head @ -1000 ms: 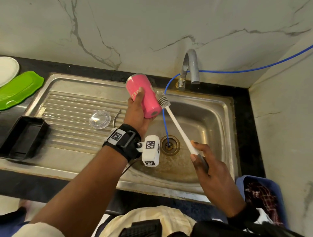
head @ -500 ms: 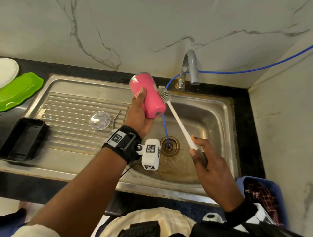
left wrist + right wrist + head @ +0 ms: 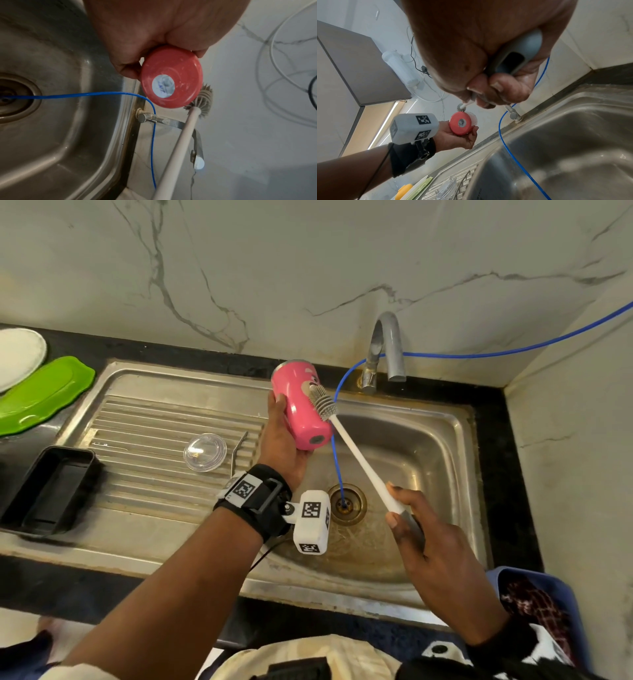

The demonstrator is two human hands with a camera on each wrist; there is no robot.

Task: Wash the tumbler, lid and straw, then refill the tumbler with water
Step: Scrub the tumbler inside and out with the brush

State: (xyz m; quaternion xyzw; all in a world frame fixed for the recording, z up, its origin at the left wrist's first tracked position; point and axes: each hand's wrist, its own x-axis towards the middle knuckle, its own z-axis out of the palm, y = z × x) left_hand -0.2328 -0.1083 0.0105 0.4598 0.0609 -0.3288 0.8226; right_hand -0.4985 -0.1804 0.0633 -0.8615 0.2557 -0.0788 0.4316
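My left hand (image 3: pixel 279 436) grips the pink tumbler (image 3: pixel 301 402) above the sink's left rim, tilted with its base (image 3: pixel 171 79) toward me. My right hand (image 3: pixel 428 539) holds a long white bottle brush (image 3: pixel 359 457) by its grey handle (image 3: pixel 518 54). The bristle head (image 3: pixel 322 402) lies against the tumbler's outer side. The clear lid (image 3: pixel 205 452) lies on the ribbed drainboard, and the bent metal straw (image 3: pixel 238 451) lies just to its right.
The steel sink basin (image 3: pixel 428 446) has a drain (image 3: pixel 346 503) with a thin blue tube (image 3: pixel 337 460) running into it. A grey tap (image 3: pixel 387 350) stands at the back. A black tray (image 3: pixel 48 491), green plate (image 3: pixel 41 392) and blue basket (image 3: pixel 548 604) lie around.
The brush head has moved up from beside the tumbler's base onto its side. The left hand has shifted the tumbler slightly up and right.
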